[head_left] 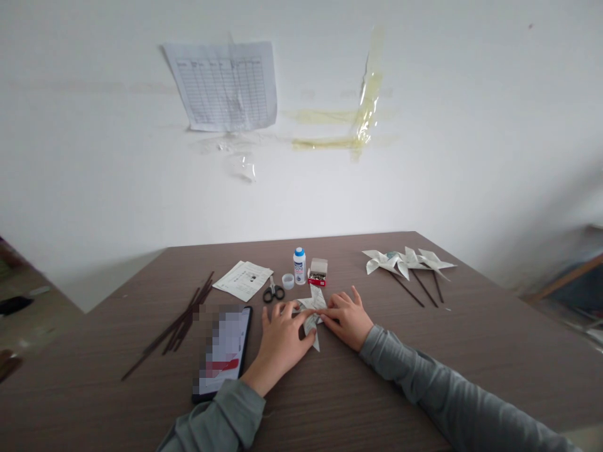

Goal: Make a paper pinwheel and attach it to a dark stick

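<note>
A pinwheel folded from printed paper (316, 294) lies on the brown table in front of me. My left hand (284, 334) rests over its left side, with the index finger reaching to the centre. From the right, the thumb and fingertips of my right hand (349, 319) press on that same centre. Both hands are closed on the paper, and their fingers hide part of the blades. Just beyond them are black-handled scissors (274, 294), a small translucent cup (287, 281), a white bottle with a blue cap (299, 267) and an open red box of small metal pieces (317, 274).
Printed paper sheets (243, 280) lie behind the scissors. Several dark thin sticks (184, 319) are piled at the left, beside a phone (225, 353). Paper pinwheels on sticks (406, 258) lie at the right. A printed table sheet (226, 88) is taped to the wall.
</note>
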Motion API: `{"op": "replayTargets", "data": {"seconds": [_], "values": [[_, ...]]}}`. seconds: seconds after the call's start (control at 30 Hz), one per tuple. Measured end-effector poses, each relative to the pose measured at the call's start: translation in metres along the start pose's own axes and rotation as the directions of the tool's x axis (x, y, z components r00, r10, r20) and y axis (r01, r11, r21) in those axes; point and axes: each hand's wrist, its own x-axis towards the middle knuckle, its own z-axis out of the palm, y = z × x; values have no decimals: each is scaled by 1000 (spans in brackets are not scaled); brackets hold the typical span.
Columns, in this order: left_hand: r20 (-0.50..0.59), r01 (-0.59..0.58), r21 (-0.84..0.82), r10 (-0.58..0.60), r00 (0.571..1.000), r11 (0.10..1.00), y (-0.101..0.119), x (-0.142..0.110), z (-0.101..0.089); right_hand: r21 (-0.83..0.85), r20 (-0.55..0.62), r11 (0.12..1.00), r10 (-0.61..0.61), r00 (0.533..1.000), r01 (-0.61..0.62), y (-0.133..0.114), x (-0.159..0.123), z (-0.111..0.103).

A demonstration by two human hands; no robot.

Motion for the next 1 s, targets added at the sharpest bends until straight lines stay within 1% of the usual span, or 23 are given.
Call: {"op": "replayTargets", "data": {"seconds": [0.13,0.3,0.53,0.77,1.0], "values": [[20,9,-7,-9,1000,1000,2,-2,-4,32,4,999,9,1000,-9,1,-1,-3],[56,27,32,-29,998,999,5,-1,-7,48,17,999,-6,1000,6,0,-1,-9],[80,24,24,-26,996,999,6,1,-10,24,-15,999,-29,999,30,3,1,-6],[59,23,12,-24,998,1000,4,3,-8,5,31,1000,14,999,-15,-4,5,-10],[55,43,7,-43,998,999,6,2,-7,-9,-7,1000,-11,1000,11,-2,3,-6]]}}
